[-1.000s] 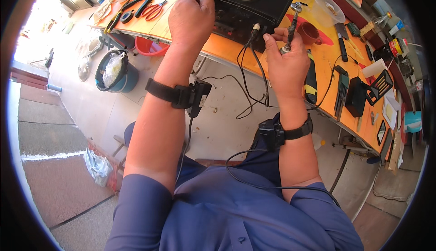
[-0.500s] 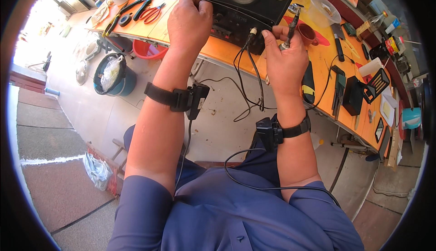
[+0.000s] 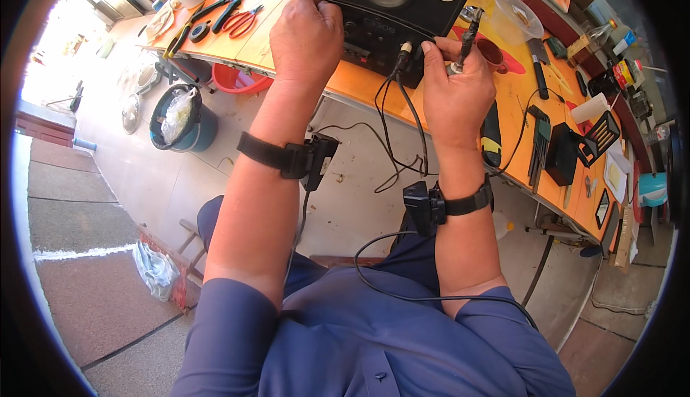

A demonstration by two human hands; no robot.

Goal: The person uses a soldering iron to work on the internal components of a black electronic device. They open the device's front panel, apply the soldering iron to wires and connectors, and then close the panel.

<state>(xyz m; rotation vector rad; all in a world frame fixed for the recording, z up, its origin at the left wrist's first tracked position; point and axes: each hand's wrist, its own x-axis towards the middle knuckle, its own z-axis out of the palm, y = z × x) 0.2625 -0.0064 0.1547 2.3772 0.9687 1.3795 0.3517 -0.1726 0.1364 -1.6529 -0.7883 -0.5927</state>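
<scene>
A black speaker box stands at the table's near edge, its round port and control panel facing me. My left hand is closed at its left edge, the fingertips hidden behind my knuckles. At its right edge is my right hand, fingers curled and thumb against the panel's side. A dark, tape-wrapped rod with silver ends rises from between that hand's thumb and fingers. Beside the thumb, a metal cable plug sits in the panel, and black cables hang from the panel below the table edge.
Red-handled pliers, cutters and black tape lie on the orange table left of the speaker. Rightward are a brown cup, a clear tub, hex keys and a black box. A blue bucket stands on the floor.
Both hands and the speaker have shifted slightly to the right in the picture. The speaker's panel looks a little more tilted. Each hand keeps its place at the speaker's sides.
</scene>
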